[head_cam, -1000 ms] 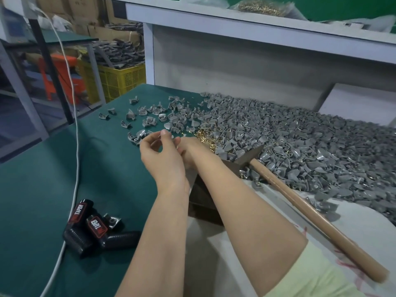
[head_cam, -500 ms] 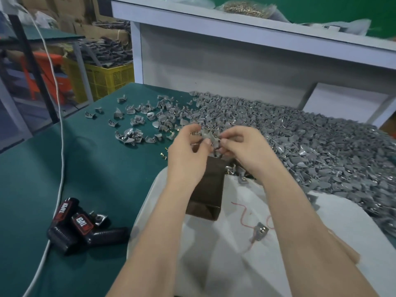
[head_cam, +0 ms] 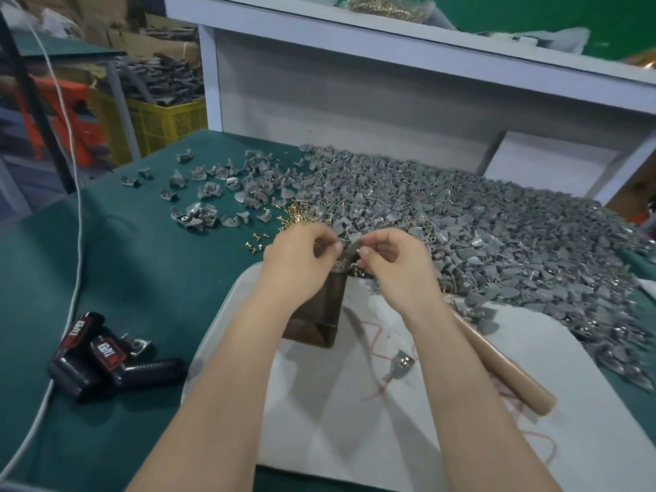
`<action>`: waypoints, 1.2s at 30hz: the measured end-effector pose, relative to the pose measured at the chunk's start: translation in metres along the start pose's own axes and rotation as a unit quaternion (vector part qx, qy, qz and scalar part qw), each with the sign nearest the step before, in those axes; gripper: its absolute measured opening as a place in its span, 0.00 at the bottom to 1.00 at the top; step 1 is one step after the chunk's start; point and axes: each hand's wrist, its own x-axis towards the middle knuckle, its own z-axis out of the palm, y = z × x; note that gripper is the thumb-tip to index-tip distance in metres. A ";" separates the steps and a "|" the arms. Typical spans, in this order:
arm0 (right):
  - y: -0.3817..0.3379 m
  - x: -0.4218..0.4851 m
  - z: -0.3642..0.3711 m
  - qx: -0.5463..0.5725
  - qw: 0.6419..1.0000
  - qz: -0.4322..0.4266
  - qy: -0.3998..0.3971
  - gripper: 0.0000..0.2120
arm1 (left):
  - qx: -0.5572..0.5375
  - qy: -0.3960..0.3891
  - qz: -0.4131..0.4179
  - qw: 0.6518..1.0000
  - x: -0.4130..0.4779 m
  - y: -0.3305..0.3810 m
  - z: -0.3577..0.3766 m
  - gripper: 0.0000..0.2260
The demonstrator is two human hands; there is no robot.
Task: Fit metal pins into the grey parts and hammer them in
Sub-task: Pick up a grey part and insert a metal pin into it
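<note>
1. Broadly, the green desk (head_cam: 142,296) carries everything. A heap of grey parts (head_cam: 497,236) covers its far right side up to the right edge, and stray ones thin out toward the far left corner.
2. A white sheet (head_cam: 390,438) lies at the near edge, from the middle rightward.
3. The hammer (head_cam: 511,371) rests on the sheet's right part; only its wooden handle shows, running from under the right forearm.
4. A dark block (head_cam: 319,314) stands at the sheet's far edge.
5. The left hand (head_cam: 301,257) and right hand (head_cam: 394,261) meet just above the block's top, both pinching one grey part (head_cam: 346,245) between curled fingertips. I cannot tell whether a pin sits in it.
6. Loose metal pins (head_cam: 301,214) lie on the desk just beyond the left hand.
</note>
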 end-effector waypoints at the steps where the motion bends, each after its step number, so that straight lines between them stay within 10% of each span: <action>1: -0.001 -0.001 0.001 0.003 1.000 -0.010 0.003 0.12 | -0.013 0.001 0.009 1.000 0.000 0.001 0.000 0.04; 13: -0.001 -0.002 0.008 0.077 0.997 -0.026 0.013 0.08 | -0.136 -0.005 0.039 0.990 -0.001 0.007 -0.003 0.06; 36: -0.011 0.002 0.027 -0.436 0.884 -0.159 -0.051 0.06 | 0.101 -0.053 -0.017 0.993 -0.004 -0.001 -0.009 0.05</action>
